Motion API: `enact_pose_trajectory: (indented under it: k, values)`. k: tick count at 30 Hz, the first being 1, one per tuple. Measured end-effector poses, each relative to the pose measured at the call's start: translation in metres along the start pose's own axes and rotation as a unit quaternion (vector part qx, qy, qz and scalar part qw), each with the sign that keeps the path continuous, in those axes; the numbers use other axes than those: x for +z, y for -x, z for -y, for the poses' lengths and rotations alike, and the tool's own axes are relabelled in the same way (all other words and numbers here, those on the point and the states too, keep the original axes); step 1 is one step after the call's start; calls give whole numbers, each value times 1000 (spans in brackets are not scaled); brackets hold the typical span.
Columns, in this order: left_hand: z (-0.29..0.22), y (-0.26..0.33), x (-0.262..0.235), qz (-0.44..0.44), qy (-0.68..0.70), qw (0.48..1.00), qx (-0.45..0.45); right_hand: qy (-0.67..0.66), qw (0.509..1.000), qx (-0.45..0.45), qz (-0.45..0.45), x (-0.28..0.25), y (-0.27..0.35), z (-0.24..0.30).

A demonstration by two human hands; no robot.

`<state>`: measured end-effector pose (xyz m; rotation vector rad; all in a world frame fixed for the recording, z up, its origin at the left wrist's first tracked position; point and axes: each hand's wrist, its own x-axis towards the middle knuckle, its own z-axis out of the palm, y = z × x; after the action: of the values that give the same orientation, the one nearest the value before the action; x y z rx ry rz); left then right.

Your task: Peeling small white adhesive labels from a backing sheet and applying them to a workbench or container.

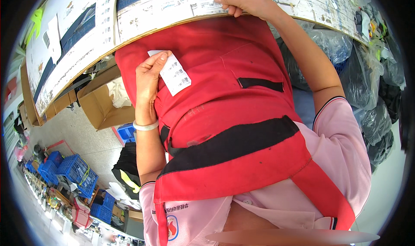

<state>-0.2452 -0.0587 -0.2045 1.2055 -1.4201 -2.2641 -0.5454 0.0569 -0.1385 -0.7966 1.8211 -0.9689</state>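
One red apron (216,103) faces one worn white tabletop (147,23). Of two bare hands, the right hand (247,2) reaches forward to the table edge, fingers curled close together at one small white label (211,6), grip unclear; the left hand (149,76), raised, pinches one white label sheet (177,78) before the apron
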Motion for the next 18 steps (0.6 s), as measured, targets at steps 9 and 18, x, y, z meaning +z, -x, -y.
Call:
enact_pose_trajectory:
  k: [9, 18]
  values:
    - [-1, 0, 1, 0, 5, 1000, -2, 113, 991, -57, -53, 12, 2, 1]
    - [-3, 1, 0, 2, 19, 1000, 11, -32, 999, -27, -20, -15, -5, -22]
